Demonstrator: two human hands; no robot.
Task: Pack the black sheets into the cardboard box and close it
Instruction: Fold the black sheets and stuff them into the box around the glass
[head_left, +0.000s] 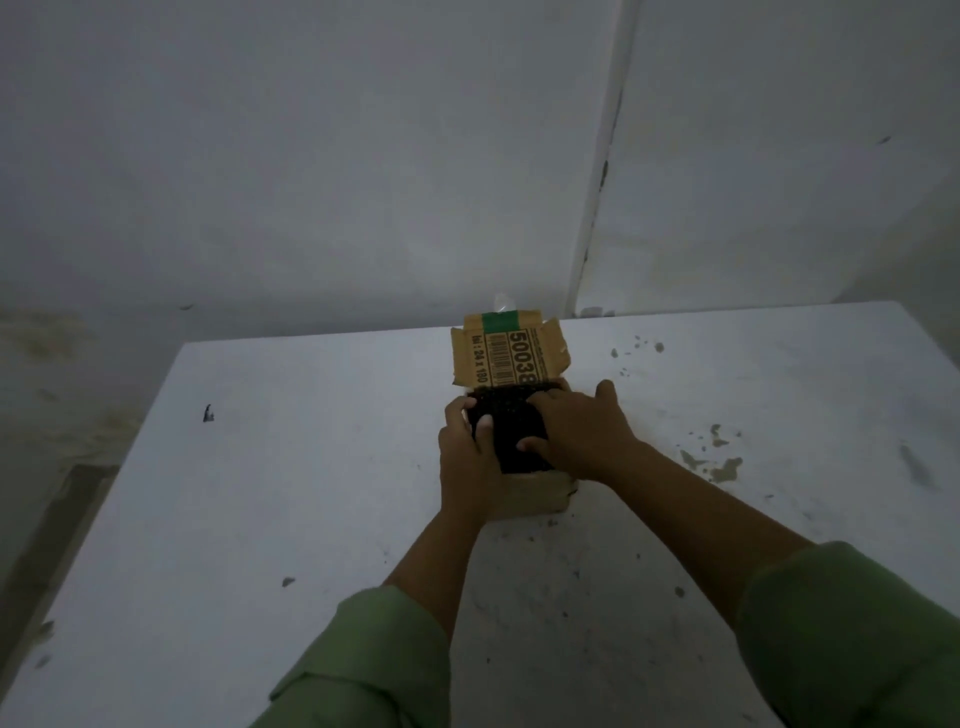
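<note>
A small cardboard box (540, 496) stands near the middle of the white table, its printed lid flap (506, 353) raised at the far side. Black sheets (514, 426) fill the open top and stand a little above the rim. My left hand (467, 457) wraps the left side of the box, thumb pressed on the sheets. Over the right part of the stack lies my right hand (582, 431), palm down with its fingers spread flat across the black surface. Both hands hide the box's side walls.
The white table (260, 493) is scuffed, with chipped paint patches at the right (719, 462) and a small dark scrap at the left (208, 414). White walls rise close behind the far table edge. A pale round object (503, 301) peeks up behind the lid flap.
</note>
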